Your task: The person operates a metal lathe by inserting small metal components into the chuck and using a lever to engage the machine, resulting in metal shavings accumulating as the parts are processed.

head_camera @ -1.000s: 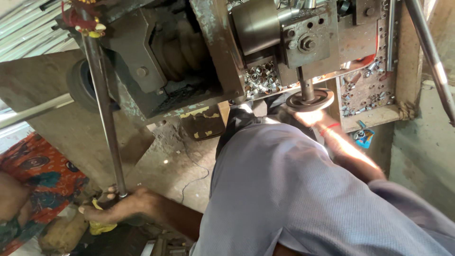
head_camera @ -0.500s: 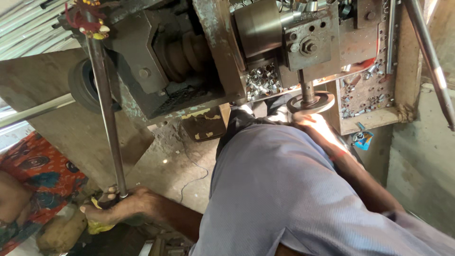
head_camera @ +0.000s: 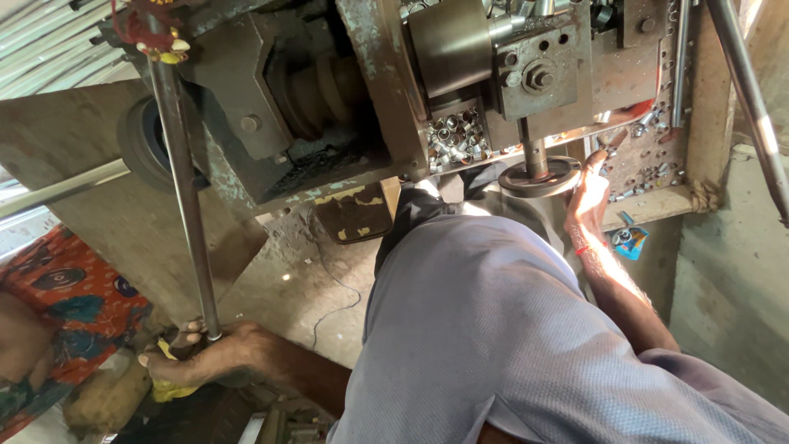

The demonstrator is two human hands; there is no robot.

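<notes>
Machine: a heavy, worn lathe-like machine (head_camera: 329, 123) is seen filling the far side, its pulley housing at the left.
Rod: a long steel bar (head_camera: 185, 197) is set nearly upright at the left, its long axis running from the far top down to the near floor.
Handwheel: a round handwheel (head_camera: 538, 177) is hung under the machine, at the right.
Left hand (head_camera: 201, 362): wrapped around the bar's lower end, with a yellow rag.
Right hand (head_camera: 588, 201): fingers laid on the handwheel's right rim, loosely curled.
Bushes: small metal sleeves (head_camera: 452, 136) are heaped in the tray behind.
</notes>
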